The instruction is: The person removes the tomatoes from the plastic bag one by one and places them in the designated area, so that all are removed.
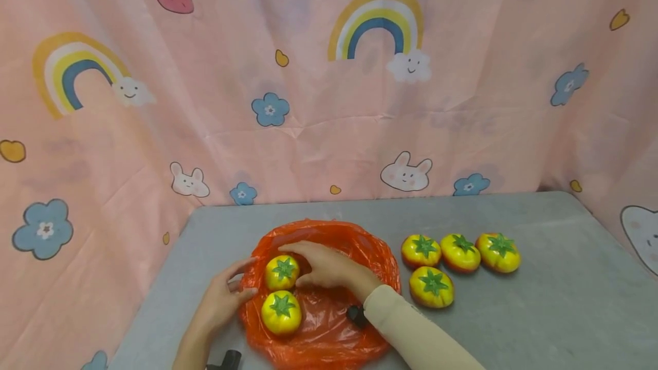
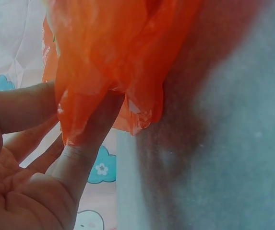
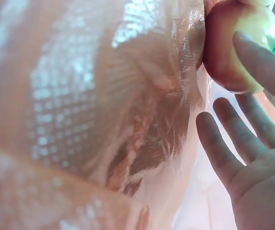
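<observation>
Orange bag [image 2: 113,57] partly covers the left hand [image 2: 36,187] gripping it; right hand [image 1: 326,267] spread loose.

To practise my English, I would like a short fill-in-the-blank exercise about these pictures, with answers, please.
Inside the plastic bag, ____ yellow fruits show.
On the table beside it lie ____ more fruits.
The leaves on top are ____.
The left hand touches the bag's edge; the ____ hand reaches inside.

two; four; green; right
</observation>
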Tool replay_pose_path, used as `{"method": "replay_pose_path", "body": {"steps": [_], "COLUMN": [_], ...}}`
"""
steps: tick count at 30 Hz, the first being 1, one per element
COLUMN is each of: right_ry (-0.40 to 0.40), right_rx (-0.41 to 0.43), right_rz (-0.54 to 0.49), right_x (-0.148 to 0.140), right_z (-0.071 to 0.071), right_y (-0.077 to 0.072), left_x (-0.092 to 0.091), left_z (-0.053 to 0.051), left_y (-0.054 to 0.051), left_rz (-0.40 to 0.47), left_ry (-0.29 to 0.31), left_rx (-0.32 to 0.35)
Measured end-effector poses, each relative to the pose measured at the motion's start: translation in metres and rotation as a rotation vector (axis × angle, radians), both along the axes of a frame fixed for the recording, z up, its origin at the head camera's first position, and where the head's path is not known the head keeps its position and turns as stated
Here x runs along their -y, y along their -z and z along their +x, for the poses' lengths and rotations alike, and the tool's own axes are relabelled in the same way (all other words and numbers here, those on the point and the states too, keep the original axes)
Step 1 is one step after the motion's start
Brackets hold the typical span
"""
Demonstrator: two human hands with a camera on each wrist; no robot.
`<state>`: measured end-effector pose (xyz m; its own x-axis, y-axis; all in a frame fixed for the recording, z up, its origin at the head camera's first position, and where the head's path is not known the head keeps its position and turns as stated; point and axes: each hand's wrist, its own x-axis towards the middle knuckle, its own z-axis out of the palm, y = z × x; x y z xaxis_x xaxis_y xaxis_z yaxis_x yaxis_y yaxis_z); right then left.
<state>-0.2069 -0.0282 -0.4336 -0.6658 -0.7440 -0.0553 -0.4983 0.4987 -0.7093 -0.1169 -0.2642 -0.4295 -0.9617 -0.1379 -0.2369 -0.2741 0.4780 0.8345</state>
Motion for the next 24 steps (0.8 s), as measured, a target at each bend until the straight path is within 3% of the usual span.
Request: {"method": "replay_pose_path", "body": {"steps": [6,16,24], "right_ry": [0.032,-0.048,-0.032], "right_rx": [0.009,0.032,0.024], "right_rz": [0.025,-0.014,-0.005], "right_x": [-0.0001,0.0046,0.0038], "right_z": [0.0016,0.0026,0.0025], "right_y": [-0.0015,-0.0025,0.0009], "left_x": [0.0000,-0.0006,-0.0006], "left_z": [-0.0006,-0.0008,-0.0006], "left_y": [0.0012,0.0008,0.0011], "left_rz": [-0.015,-0.026,-0.029], "left_ry": [-0.006,0.007,-0.021], "left_rx": [0.001,-0.003,0.024]}}
